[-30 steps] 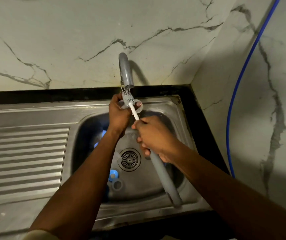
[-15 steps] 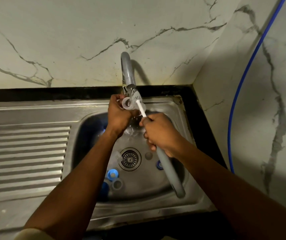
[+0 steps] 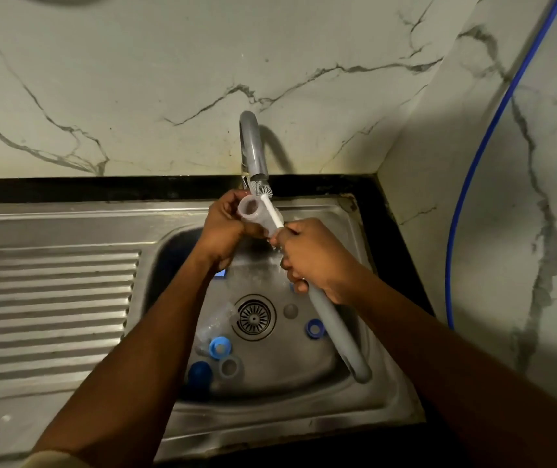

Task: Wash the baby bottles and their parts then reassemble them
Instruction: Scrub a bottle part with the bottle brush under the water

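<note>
My left hand (image 3: pixel 224 231) grips a clear baby bottle (image 3: pixel 251 211) under the grey tap (image 3: pixel 252 146), its open mouth turned toward me. My right hand (image 3: pixel 317 261) holds the grey handle of a bottle brush (image 3: pixel 334 329); its white shaft runs up beside the bottle and the bristle head (image 3: pixel 262 190) sits just below the spout, outside the bottle. Water splashes between my hands. In the sink basin (image 3: pixel 381 376) lie loose parts: a clear piece (image 3: pixel 214 322), a light blue ring (image 3: pixel 219 347), a grey ring (image 3: pixel 230 367), a dark blue cap (image 3: pixel 199 374) and a blue ring (image 3: pixel 314 328).
A ribbed steel drainboard (image 3: pixel 51 315) stretches to the left of the basin. The round drain (image 3: pixel 254 317) is in the basin's middle, with a small grey disc (image 3: pixel 290 310) beside it. A blue hose (image 3: pixel 466 184) runs down the marble wall at right.
Both hands have risen slightly toward the spout. The brush head has come out of the bottle and now sits beside its mouth; the bottle's opening has turned more toward me.
</note>
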A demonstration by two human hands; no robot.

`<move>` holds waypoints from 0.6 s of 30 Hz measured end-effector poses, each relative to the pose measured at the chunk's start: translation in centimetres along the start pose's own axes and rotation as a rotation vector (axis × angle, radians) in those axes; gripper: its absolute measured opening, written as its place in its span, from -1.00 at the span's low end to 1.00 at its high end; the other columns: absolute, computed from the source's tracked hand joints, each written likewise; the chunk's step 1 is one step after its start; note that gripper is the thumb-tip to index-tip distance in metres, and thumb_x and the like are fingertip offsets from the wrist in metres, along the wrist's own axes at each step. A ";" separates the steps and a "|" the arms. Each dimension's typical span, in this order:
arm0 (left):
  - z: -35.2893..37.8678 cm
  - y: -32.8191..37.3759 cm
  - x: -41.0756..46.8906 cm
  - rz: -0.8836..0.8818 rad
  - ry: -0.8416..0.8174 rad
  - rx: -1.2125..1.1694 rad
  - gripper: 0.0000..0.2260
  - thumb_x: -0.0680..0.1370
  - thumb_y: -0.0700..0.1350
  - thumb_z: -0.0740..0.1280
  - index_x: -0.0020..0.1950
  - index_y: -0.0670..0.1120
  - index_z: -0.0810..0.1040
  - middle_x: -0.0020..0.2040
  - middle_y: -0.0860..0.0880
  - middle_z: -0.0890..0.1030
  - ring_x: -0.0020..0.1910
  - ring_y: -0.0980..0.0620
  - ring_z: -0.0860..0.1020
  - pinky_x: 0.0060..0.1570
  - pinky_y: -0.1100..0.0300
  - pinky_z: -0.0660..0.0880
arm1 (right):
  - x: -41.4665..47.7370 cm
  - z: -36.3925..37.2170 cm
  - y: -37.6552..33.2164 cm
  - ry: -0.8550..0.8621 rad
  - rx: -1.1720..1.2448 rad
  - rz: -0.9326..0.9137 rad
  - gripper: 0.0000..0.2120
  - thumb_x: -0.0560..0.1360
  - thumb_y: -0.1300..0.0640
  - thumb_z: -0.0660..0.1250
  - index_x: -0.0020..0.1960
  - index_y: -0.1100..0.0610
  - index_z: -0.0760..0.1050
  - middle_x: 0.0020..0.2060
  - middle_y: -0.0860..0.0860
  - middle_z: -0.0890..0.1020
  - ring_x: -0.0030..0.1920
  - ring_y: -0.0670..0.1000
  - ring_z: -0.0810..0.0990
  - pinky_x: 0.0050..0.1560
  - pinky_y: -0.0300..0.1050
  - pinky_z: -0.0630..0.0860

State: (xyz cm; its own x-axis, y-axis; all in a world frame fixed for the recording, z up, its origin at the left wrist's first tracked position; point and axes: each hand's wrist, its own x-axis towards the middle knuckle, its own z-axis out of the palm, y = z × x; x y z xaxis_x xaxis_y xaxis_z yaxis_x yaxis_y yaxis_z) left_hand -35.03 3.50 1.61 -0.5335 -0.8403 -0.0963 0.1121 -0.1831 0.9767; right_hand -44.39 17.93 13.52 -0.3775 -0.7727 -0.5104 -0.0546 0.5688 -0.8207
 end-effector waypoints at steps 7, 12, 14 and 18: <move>-0.7 -0.7 -0.7 -0.235 -0.017 -0.652 -0.61 0.64 -0.13 0.26 0.45 -0.24 0.41 0.23 -0.19 0.60 0.18 -0.13 0.61 0.09 -0.06 0.59 | -0.7 0.6 3.2 -0.002 0.022 -0.031 -0.80 0.68 0.10 0.15 0.07 0.12 0.53 -0.44 0.00 0.41 -0.59 -0.13 0.32 -0.59 -0.26 0.28; 2.1 -0.1 -1.2 -0.283 -0.004 -0.679 -0.68 0.63 -0.01 0.19 0.26 -0.17 0.52 -0.03 -0.13 0.63 -0.09 -0.04 0.61 -0.02 0.03 0.57 | 1.0 1.3 2.1 0.112 -0.032 -0.051 -0.77 0.68 0.10 0.13 0.09 0.15 0.55 -0.39 0.04 0.47 -0.52 -0.08 0.40 -0.57 -0.24 0.34; 2.9 0.2 -0.9 -0.259 0.042 -0.661 -0.64 0.59 0.03 0.22 0.25 -0.18 0.52 -0.04 -0.13 0.61 -0.10 -0.05 0.57 -0.02 0.03 0.51 | 1.7 1.0 1.7 0.132 -0.012 -0.028 -0.76 0.68 0.13 0.12 0.10 0.19 0.54 -0.39 0.05 0.47 -0.54 -0.07 0.41 -0.58 -0.25 0.34; 2.0 1.1 0.7 -0.236 0.085 -0.708 -0.39 0.56 0.14 0.38 0.47 -0.21 0.41 0.08 -0.16 0.57 -0.04 -0.06 0.58 0.08 0.03 0.54 | -1.0 1.9 3.8 0.028 -0.127 -0.086 -0.77 0.69 0.08 0.12 0.07 0.16 0.50 -0.39 0.03 0.45 -0.58 -0.10 0.38 -0.59 -0.24 0.33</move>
State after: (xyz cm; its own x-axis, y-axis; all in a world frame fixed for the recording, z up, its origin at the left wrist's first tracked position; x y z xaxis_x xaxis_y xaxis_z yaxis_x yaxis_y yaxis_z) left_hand -36.94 3.70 3.00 -0.5466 -0.7692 -0.3309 0.5304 -0.6238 0.5740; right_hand -42.45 20.33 10.43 -0.3915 -0.8130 -0.4310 -0.2033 0.5332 -0.8212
